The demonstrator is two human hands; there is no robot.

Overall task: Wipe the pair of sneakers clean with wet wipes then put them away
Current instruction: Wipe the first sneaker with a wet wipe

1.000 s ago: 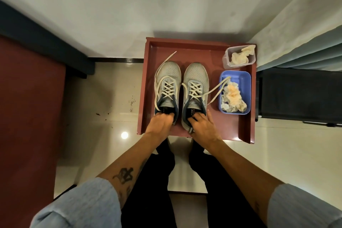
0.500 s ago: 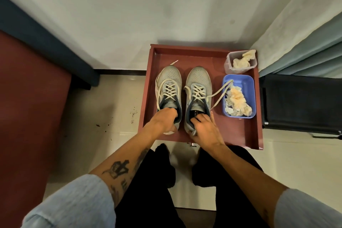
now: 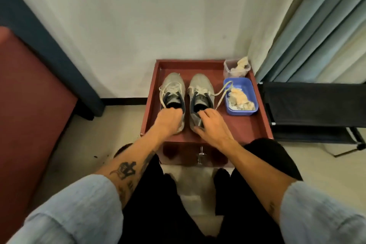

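Two grey sneakers stand side by side, toes toward the wall, on the red table (image 3: 247, 125). The left grip (image 3: 168, 121) curls over the left sneaker (image 3: 172, 89) at its heel collar, and the right grip (image 3: 213, 125) pinches the right sneaker (image 3: 201, 87) likewise. They look light and soft-sided, heels firmest. One loose lace trails onto a blue tub (image 3: 240, 113) of crumpled wipes beside the curtain (image 3: 316, 25).

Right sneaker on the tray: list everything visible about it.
The right sneaker is grey, mesh-looking, with a dark collar and pale loose laces; one lace loops right onto the rim of the blue tub. It stands upright on the red tray, toe toward the wall, beside the left sneaker, a gap between them. The right hand grips its heel, fingers at the collar.
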